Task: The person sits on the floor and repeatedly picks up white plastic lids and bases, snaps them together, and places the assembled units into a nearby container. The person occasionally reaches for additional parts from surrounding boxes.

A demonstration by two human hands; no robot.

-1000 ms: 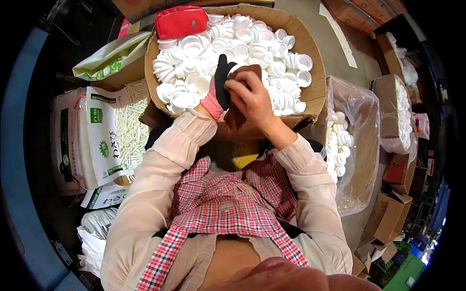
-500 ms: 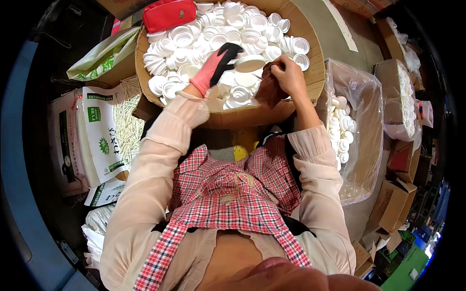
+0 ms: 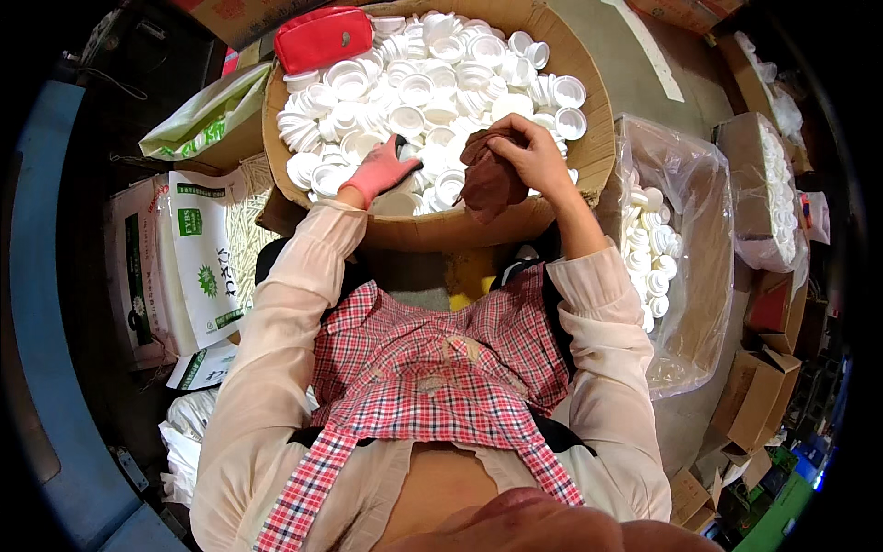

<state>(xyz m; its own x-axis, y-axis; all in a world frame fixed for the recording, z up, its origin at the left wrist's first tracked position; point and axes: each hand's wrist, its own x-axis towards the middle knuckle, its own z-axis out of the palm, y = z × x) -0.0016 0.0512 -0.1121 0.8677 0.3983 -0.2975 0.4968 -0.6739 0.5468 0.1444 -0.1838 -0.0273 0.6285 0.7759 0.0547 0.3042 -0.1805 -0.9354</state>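
Observation:
My left hand (image 3: 381,173), in a pink glove with dark fingertips, reaches into the near left part of a wide cardboard box (image 3: 602,161). Its fingers are spread over the white plastic caps (image 3: 416,89) heaped there, and I see nothing held in them. Closed around a crumpled brown cloth (image 3: 492,177) is my bare right hand (image 3: 535,158), above the heap's near right side. The cloth hangs over the box's near rim. Part of the heap beneath both hands is hidden.
A red pouch (image 3: 322,40) lies on the caps at the far left. To the right, a plastic-lined box (image 3: 685,184) holds more caps. Printed white sacks (image 3: 204,244) and thin pale sticks (image 3: 241,216) are at left. Cardboard boxes (image 3: 756,391) stand farther right.
My left hand has moved left and nearer to me, away from the white cap that was between my hands. My right hand has shifted slightly left and nearer with the brown cloth.

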